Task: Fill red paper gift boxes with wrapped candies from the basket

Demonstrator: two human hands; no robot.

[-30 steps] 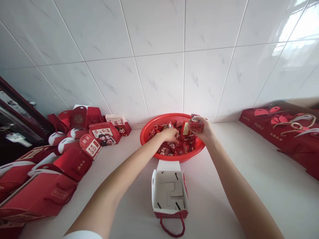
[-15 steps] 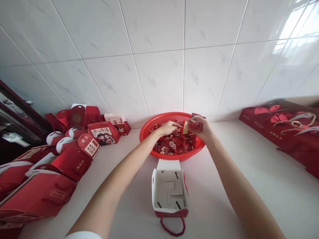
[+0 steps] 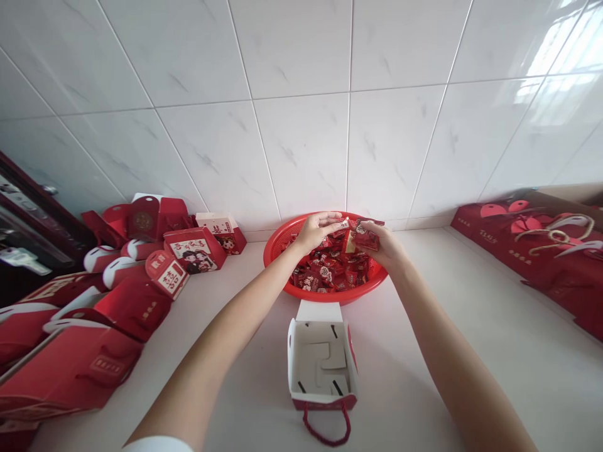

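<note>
A red plastic basket [image 3: 277, 279] stands against the wall, full of small red-wrapped candies [image 3: 325, 274]. Over its left half, my left hand [image 3: 316, 231] pinches a small wrapped candy [image 3: 343, 224] between thumb and fingers. My right hand [image 3: 387, 246], at the basket's right rim, is closed round several red candy packets [image 3: 366, 238]. The two hands are close together but apart. In front of the basket sits an open gift box [image 3: 323, 361], white inside, with nothing in it and a dark red cord handle toward me.
Many red and white gift boxes [image 3: 127, 307] crowd the left side of the counter. Beside the basket on the left stand two printed boxes [image 3: 195, 251]. Long red bags [image 3: 527, 251] lie along the right. A tiled wall [image 3: 301, 157] closes off the back.
My left hand has risen out of the candies with a small one between its fingers. My right hand has shifted slightly and tilted its packets.
</note>
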